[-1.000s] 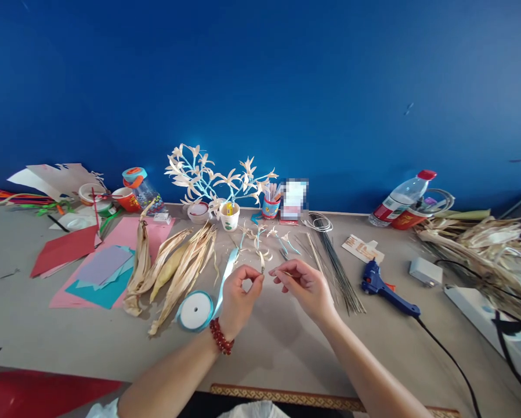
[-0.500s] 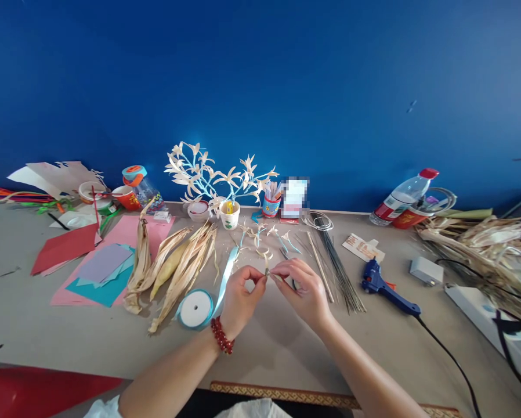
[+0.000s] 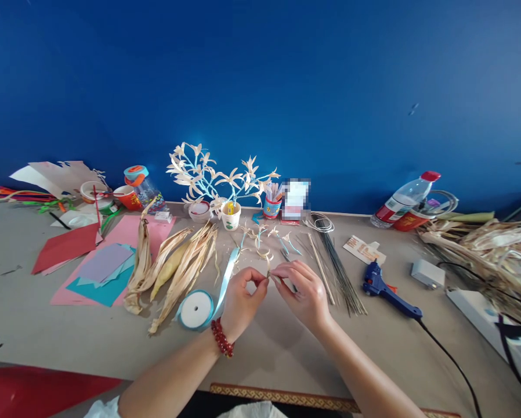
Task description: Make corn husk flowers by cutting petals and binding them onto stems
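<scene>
My left hand (image 3: 244, 296), with a red bead bracelet at the wrist, pinches the base of a small pale husk flower (image 3: 267, 257). Fingertips of my right hand (image 3: 301, 290) press together at the same spot, almost touching the left ones; the piece between them is too small to make out fully. Beyond the hands lie small husk flowers on blue stems (image 3: 286, 241). A roll of light blue ribbon (image 3: 195, 309) rests left of my left hand, its loose end (image 3: 227, 276) running up the table. Several husk flowers on blue branches (image 3: 206, 174) stand in a white cup (image 3: 231, 217).
Dried corn husks (image 3: 184, 267) and coloured paper (image 3: 108, 270) lie left. Dark wires (image 3: 341, 273), a blue glue gun (image 3: 389, 293) with a cord, a white adapter (image 3: 427, 273) and a power strip (image 3: 482, 316) are right. A bottle (image 3: 402, 200) leans at the back right.
My fingertips have shifted very slightly at the flower's base, with both hands still pinched together. The whole view has moved a little.
</scene>
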The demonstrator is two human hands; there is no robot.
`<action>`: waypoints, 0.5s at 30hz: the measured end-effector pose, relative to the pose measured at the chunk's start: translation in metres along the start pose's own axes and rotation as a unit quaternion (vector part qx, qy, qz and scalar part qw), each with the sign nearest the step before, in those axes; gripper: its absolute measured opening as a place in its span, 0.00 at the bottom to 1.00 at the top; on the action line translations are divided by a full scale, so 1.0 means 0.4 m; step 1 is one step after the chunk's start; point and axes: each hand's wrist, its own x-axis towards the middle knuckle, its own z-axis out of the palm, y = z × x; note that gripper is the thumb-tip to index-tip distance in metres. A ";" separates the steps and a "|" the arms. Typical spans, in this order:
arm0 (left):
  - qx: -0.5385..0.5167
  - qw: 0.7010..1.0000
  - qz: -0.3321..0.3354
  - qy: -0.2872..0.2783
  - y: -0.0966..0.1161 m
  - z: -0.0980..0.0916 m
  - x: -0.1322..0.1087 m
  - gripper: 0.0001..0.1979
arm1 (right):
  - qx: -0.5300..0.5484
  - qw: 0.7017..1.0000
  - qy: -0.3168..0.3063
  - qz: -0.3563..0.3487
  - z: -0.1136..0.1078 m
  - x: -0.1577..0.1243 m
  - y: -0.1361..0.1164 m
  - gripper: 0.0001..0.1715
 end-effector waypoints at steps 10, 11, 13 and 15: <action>0.000 1.000 0.005 -0.002 0.007 -0.002 -0.003 0.06 | -0.002 1.000 0.016 -0.006 0.002 -0.004 0.000 0.12; 0.001 1.000 0.006 -0.001 0.008 -0.003 -0.003 0.06 | -0.004 1.000 0.016 -0.007 0.002 -0.004 0.000 0.12; 0.004 1.000 0.009 0.001 0.008 -0.002 -0.003 0.06 | -0.009 1.000 0.015 -0.009 0.002 -0.003 0.000 0.12; 0.005 1.000 0.011 0.002 0.008 -0.002 -0.003 0.06 | -0.013 1.000 0.015 -0.010 0.001 -0.003 -0.001 0.12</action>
